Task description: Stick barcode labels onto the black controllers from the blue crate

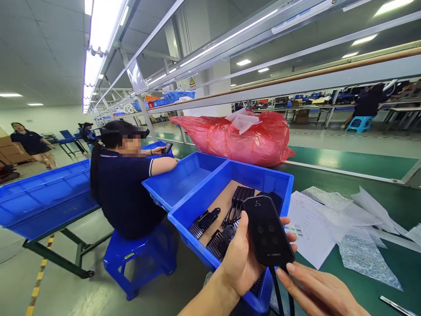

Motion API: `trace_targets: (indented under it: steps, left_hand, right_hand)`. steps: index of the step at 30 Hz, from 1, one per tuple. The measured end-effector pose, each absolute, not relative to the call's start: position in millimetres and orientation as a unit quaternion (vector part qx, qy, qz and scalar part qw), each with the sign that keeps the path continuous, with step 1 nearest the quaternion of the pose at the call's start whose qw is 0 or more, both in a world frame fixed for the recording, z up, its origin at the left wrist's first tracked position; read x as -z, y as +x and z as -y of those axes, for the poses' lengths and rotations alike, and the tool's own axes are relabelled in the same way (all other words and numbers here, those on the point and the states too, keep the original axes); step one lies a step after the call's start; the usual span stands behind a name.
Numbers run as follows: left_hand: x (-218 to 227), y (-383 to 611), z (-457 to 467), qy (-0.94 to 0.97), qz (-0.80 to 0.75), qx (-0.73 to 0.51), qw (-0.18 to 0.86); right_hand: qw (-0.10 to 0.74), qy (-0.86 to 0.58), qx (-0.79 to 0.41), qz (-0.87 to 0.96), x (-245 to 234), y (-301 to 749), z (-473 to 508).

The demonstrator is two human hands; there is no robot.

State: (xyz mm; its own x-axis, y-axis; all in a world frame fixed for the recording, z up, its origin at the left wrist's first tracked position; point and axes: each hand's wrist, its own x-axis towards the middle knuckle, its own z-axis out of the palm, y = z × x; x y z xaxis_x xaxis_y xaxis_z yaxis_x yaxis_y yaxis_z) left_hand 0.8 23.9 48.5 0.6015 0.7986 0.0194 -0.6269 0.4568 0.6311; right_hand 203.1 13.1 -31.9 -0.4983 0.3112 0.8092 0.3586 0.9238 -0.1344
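Note:
My left hand [241,259] is closed around a flat black control box with rounded corners [268,232], its thumb along the near side and fingertips showing at the far side. Faint round marks and small pale lettering show on its face. Two black cables [277,292] hang from its lower end. At that end my right hand [324,289] has its fingers stretched out, the tips touching the lower edge where a cable comes out. Beneath stands a blue bin [279,173] holding black finned parts [204,221] and cabled black pieces [241,197] on cardboard.
Another blue bin [187,175] adjoins on the left, by a seated co-worker [126,193]. A red plastic bag [237,136] lies behind. On the green bench are a paper sheet [309,228], bubble wrap [365,254] and a metal tool [396,306].

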Motion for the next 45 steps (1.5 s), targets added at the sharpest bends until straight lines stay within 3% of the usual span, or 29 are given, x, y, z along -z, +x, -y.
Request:
trace_targets:
  steps: [8, 13, 16, 18, 20, 22, 28, 33, 45]
  left_hand:
    - [-54.7, 3.8, -23.9, 0.267, -0.236, -0.483, 0.8]
    - [-52.8, -1.8, -25.6, 0.254, -0.273, -0.525, 0.765]
    - [-50.7, -2.7, -24.7, 0.212, -0.318, -0.54, 0.75]
    - [-49.3, -3.7, -25.6, 0.19, -0.315, -0.542, 0.756]
    - [-47.3, -6.2, -28.6, 0.177, -0.291, -0.548, 0.764]
    - [-43.9, -10.4, -32.8, 0.165, -0.267, -0.565, 0.763]
    - [-30.2, -24.0, -39.7, 0.143, -0.232, -0.567, 0.777]
    - [-27.3, -28.5, -39.2, 0.123, -0.24, -0.551, 0.79]
    - [-5.8, -39.6, -42.1, 0.131, -0.205, -0.535, 0.809]
  right_hand:
    - [0.447, -0.187, 0.136, 0.864, 2.1, 199.4, -3.7]
    - [0.375, -0.174, 0.199, 0.889, -9.0, 192.6, 9.0]
    - [0.375, -0.151, 0.176, 0.898, -11.7, 191.2, 9.9]
    - [0.458, -0.205, 0.137, 0.854, 2.8, 202.5, -6.9]
    - [0.526, -0.363, 0.122, 0.76, 31.7, 222.7, -39.1]
    - [0.488, -0.511, 0.063, 0.705, 68.1, 244.0, -78.6]
    - [0.374, -0.503, -0.043, 0.778, 147.0, 271.8, -141.8]
    - [0.337, -0.51, -0.062, 0.789, 161.5, 291.0, -133.6]
    - [0.317, -0.63, 0.015, 0.709, 188.6, 266.8, -141.3]
